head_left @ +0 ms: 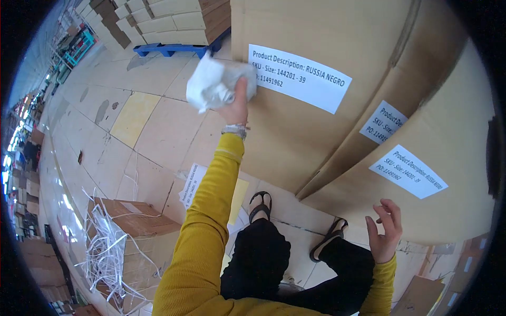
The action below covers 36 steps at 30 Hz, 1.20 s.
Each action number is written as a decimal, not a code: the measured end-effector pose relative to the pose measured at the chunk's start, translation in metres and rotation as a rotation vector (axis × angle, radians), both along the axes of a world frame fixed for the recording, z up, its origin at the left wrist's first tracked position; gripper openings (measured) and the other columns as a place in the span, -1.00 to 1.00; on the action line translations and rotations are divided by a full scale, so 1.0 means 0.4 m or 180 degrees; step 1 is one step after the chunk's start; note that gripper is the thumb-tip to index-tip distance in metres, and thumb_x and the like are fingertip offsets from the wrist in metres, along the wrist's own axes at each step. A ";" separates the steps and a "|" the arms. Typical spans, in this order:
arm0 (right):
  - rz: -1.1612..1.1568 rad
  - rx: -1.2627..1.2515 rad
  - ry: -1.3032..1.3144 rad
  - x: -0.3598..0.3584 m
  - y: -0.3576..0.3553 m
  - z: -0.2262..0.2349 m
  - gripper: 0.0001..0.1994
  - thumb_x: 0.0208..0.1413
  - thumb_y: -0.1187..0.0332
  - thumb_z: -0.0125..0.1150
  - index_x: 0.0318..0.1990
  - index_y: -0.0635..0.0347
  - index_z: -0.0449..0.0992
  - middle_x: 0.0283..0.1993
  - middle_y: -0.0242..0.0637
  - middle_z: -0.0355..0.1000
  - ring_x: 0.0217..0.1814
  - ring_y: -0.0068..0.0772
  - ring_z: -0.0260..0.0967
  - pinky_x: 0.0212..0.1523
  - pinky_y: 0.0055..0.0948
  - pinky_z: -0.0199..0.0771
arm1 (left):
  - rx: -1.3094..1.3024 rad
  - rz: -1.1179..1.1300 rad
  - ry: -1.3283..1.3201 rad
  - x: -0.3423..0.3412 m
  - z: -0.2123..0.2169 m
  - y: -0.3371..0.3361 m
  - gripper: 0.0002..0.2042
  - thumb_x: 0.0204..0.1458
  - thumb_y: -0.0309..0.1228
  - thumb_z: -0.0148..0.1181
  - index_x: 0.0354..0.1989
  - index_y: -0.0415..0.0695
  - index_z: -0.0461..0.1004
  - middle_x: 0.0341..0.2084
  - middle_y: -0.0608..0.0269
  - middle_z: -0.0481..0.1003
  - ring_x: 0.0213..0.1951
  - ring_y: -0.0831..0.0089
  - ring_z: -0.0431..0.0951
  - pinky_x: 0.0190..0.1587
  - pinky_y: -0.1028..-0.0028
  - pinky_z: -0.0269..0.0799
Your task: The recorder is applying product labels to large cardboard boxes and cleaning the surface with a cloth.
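Observation:
My left hand (235,108) is closed around a crumpled white cloth (209,85), its arm stretched forward. The bunched cloth overlaps the left end of a white printed label (308,81) on a large brown cardboard box (311,26). I cannot tell whether it presses on the cardboard. My right hand (386,230) is low on the right, holding nothing, with fingers bent and apart. Close to it is another large flattened cardboard piece (348,203) with its own white label (408,171). A further labelled cardboard sheet (392,87) stands between the two.
An open carton (153,250) with tangled white strapping (105,253) stands at the lower left. Loose printed sheets (191,185) lie on the tiled floor (158,121) by my feet. Stacked boxes (174,23) sit on a blue pallet (168,50) at the back.

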State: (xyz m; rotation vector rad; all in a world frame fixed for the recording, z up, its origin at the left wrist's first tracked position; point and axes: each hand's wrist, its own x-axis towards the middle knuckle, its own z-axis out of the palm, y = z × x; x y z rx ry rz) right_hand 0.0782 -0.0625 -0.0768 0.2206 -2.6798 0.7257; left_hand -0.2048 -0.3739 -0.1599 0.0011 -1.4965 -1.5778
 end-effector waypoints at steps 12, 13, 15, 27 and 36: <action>0.0156 -0.0242 0.0300 -0.024 -0.066 0.038 -0.68 -0.26 0.65 0.25 -0.23 0.28 0.46 -0.06 -0.06 0.29 -0.22 -0.26 0.36 -0.36 -0.47 0.42 | -0.2860 -0.0393 0.1188 0.119 0.179 0.328 -0.48 -0.35 -0.09 0.23 -0.10 0.06 0.42 -0.08 0.16 0.27 -0.08 0.03 0.25 -0.10 0.16 0.17; 0.0153 -0.0273 0.0303 -0.023 -0.069 0.039 -0.68 -0.26 0.65 0.25 -0.24 0.28 0.46 -0.06 -0.07 0.29 -0.22 -0.26 0.36 -0.36 -0.46 0.42 | -0.2937 -0.0379 0.1225 0.110 0.201 0.314 -0.48 -0.35 -0.09 0.23 -0.10 0.06 0.42 -0.08 0.16 0.27 -0.08 0.03 0.25 -0.10 0.16 0.17; 0.0146 -0.0286 0.0211 -0.018 -0.075 0.038 -0.68 -0.26 0.65 0.25 -0.24 0.27 0.46 -0.07 -0.07 0.30 -0.22 -0.26 0.36 -0.36 -0.46 0.42 | -0.2824 -0.0131 0.1085 0.081 0.239 0.291 -0.48 -0.40 -0.09 0.25 -0.14 0.03 0.44 -0.08 0.16 0.29 -0.09 0.05 0.25 -0.11 0.16 0.17; 0.0448 -0.0022 0.0057 -0.064 -0.089 -0.006 -0.73 -0.23 0.61 0.25 -0.27 0.22 0.48 -0.18 -0.13 0.35 -0.31 -0.24 0.37 -0.34 -0.40 0.43 | -0.3365 -0.0500 0.0864 0.148 0.030 0.243 -0.58 -0.20 -0.33 0.08 -0.05 0.13 0.44 -0.03 0.18 0.30 -0.03 0.03 0.28 -0.03 0.14 0.25; 0.0564 0.0147 0.0072 -0.063 -0.065 -0.023 -0.74 -0.22 0.58 0.24 -0.27 0.21 0.47 -0.25 -0.19 0.35 -0.28 -0.18 0.35 -0.34 -0.37 0.42 | -0.0045 -0.0529 -0.0397 -0.002 0.040 -0.054 -0.41 -0.32 -0.33 0.44 -0.07 -0.25 0.33 -0.17 0.15 0.42 -0.12 0.33 0.40 -0.05 0.35 0.32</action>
